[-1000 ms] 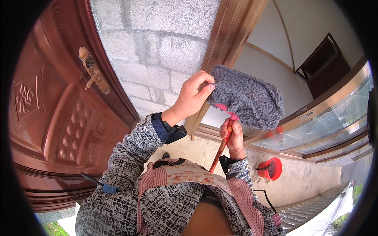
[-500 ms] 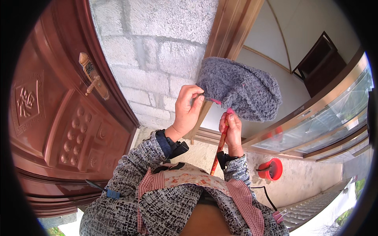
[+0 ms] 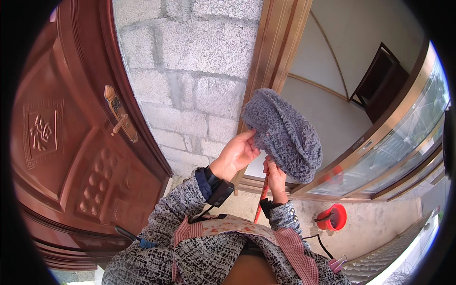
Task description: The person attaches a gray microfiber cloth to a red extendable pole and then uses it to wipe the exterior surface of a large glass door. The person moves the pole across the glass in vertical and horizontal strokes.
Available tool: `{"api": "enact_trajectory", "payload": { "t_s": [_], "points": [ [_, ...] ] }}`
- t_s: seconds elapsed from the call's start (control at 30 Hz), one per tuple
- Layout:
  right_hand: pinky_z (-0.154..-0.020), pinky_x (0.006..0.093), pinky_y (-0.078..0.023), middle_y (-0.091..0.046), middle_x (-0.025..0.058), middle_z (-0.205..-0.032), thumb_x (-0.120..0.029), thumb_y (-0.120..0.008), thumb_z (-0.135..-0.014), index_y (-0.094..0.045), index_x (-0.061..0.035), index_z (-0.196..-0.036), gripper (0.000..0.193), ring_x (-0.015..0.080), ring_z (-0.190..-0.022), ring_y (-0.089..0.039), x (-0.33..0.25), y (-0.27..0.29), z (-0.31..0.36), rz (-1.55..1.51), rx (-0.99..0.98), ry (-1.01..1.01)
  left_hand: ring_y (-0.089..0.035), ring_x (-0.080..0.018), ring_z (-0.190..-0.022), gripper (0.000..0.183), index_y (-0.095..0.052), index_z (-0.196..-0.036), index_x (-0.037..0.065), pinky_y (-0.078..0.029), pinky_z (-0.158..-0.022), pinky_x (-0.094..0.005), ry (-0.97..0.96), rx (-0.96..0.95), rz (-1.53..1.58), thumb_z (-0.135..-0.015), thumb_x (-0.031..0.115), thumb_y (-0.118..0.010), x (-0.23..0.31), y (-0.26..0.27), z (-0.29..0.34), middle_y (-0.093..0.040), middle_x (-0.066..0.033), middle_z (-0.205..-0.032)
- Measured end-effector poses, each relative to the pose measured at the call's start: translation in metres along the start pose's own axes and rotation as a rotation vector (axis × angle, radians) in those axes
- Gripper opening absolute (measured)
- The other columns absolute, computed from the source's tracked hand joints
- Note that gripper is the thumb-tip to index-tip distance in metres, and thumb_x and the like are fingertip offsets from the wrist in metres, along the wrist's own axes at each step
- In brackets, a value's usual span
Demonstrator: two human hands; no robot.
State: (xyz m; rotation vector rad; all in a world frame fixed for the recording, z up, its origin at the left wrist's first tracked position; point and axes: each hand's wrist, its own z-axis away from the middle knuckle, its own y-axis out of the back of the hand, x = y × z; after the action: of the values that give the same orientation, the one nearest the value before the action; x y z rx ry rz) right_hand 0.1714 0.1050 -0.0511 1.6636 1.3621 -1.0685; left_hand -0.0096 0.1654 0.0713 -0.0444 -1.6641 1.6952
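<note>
A mop with a fluffy grey head (image 3: 287,135) is held up in front of me, its long flattened head tilted down to the right. Its red pole (image 3: 261,197) slants down toward my apron. My right hand (image 3: 276,178) is wrapped round the pole just under the head. At the head's left end, my left hand (image 3: 238,154) has its fingers curled against the grey pile and pinches its lower edge. The fingertips there are partly hidden by the fluff.
A red bucket (image 3: 338,217) with a dark handle in it stands on the concrete floor at the right. A brown carved door (image 3: 61,142) fills the left. Behind the mop are a pale block wall (image 3: 204,52), a wooden window frame (image 3: 280,38) and an angled glass sash (image 3: 380,161).
The mop head has come lower and swung to a steeper tilt, its right end dropping. My left hand has moved down and right along its edge; the right hand is lower, higher up the pole.
</note>
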Motion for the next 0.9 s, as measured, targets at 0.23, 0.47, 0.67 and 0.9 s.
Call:
{"api": "enact_trajectory", "payload": {
  "t_s": [0.23, 0.47, 0.67, 0.9],
  "points": [
    [-0.084, 0.0440, -0.053, -0.072, 0.0104, -0.096, -0.011, -0.061, -0.095, -0.073, -0.0066, -0.097, 0.012, 0.0309, -0.089, -0.068, 0.045, 0.025, 0.017, 0.989, 0.220, 0.474, -0.057, -0.0102, -0.066, 0.007, -0.061, -0.105, 0.011, -0.046, -0.057, -0.0260, 0.042, 0.311, -0.701, -0.103, 0.006, -0.058, -0.078, 0.043, 0.022, -0.065, 0.0001, -0.084],
    [-0.066, 0.0307, -0.047, -0.062, 0.0020, -0.079, -0.021, -0.060, -0.106, -0.067, -0.0045, -0.089, 0.025, 0.0143, -0.072, -0.059, 0.004, 0.021, 0.021, -0.183, 0.141, -0.239, -0.063, -0.0118, -0.079, 0.011, -0.060, -0.113, 0.014, -0.051, -0.070, -0.0287, -0.153, -0.051, -0.394, -0.107, 0.022, -0.063, -0.067, 0.046, -0.003, -0.069, 0.0000, -0.092],
    [-0.067, 0.0319, -0.047, -0.061, 0.0022, -0.080, -0.021, -0.060, -0.103, -0.067, -0.0023, -0.096, 0.021, 0.0148, -0.072, -0.057, -0.030, 0.051, 0.021, -0.007, 0.231, -0.244, -0.062, -0.0238, -0.122, 0.058, -0.047, -0.148, 0.008, -0.051, -0.104, -0.0383, 0.057, -0.331, -0.874, -0.100, 0.023, -0.075, -0.097, 0.088, 0.006, -0.064, -0.0112, -0.130],
    [-0.077, 0.0242, -0.048, -0.060, -0.0041, -0.093, -0.006, -0.071, -0.097, -0.063, -0.0029, -0.112, 0.018, 0.0062, -0.086, -0.053, -0.095, 0.051, -0.033, -0.155, 0.547, 0.156, -0.053, -0.0143, -0.128, 0.040, -0.056, -0.137, 0.004, -0.044, -0.108, -0.0330, 0.280, -0.664, -1.216, -0.101, 0.019, -0.066, -0.193, 0.114, -0.022, -0.061, -0.0060, -0.133]
  ]
}}
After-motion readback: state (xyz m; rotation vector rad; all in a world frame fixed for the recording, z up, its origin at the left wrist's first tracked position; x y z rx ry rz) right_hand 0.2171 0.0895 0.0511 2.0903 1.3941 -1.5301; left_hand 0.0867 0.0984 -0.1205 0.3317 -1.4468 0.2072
